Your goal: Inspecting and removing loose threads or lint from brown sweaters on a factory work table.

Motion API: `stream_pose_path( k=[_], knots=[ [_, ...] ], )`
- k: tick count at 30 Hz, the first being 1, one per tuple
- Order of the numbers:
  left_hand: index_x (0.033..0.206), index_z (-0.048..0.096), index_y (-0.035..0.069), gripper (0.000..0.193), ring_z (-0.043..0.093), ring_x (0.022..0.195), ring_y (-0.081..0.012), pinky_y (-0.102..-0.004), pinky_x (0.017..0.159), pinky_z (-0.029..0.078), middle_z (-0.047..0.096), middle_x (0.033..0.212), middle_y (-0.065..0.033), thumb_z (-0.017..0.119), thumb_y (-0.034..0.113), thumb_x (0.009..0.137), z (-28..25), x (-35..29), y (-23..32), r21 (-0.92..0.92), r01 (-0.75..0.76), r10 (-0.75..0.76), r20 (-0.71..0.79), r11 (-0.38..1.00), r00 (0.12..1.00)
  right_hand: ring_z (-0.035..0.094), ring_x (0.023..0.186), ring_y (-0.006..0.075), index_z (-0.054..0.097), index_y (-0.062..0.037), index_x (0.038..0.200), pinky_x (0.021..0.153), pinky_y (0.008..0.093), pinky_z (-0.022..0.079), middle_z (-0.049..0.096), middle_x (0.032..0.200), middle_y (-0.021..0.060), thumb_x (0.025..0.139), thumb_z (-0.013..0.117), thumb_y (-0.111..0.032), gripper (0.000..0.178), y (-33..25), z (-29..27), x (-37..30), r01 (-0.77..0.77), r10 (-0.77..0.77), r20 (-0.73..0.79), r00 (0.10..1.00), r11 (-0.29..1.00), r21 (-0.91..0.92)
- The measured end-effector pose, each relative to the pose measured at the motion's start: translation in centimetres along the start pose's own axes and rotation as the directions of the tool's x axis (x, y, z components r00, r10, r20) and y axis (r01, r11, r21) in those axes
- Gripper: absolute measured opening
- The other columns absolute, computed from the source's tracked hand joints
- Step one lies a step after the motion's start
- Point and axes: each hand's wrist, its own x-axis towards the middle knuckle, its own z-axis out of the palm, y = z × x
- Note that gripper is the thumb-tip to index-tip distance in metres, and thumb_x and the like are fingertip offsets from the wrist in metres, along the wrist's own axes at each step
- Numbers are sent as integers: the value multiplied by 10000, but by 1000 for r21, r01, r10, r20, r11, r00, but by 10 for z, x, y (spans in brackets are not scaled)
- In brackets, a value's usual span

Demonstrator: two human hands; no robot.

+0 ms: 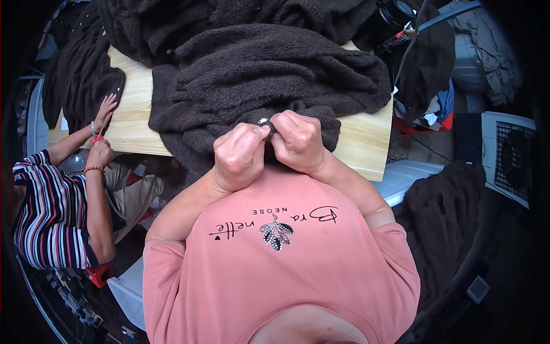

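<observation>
A dark brown knitted garment [246,74] lies bunched over the wooden table in front of me. At its near edge, my left hand [242,155] and my right hand [298,140] are both closed, pinching the knit with fingertips almost touching. Between them shows a small shiny, pale piece [263,121], perhaps a button; its exact kind is too small to tell. My fingers hide the bit of fabric they grip. The rest of the garment spreads away from me in thick folds.
More dark knitwear [86,74] lies at the table's [366,143] left end, where a co-worker's hand [106,112] rests; that person's other hand holds a red-handled tool [97,139]. A black cylindrical object [392,17] and a cable stand back right. Dark cloth [441,223] hangs at right.
</observation>
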Motion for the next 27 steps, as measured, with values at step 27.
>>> stream_pose_path(
  k=[27],
  knots=[
    [796, 644, -31, 55, 545, 625, -64, -208, 575, 451, 625, 732, -23, 610, 2, 769, -10, 4, -9, -539, 816, -697, 502, 210, 511, 564, 752, 231, 552, 19, 842, 677, 291, 456, 568, 836, 121, 719, 624, 32, 143, 18, -9, -10, -157, 158, 10, 987, 967, 199]
  ],
)
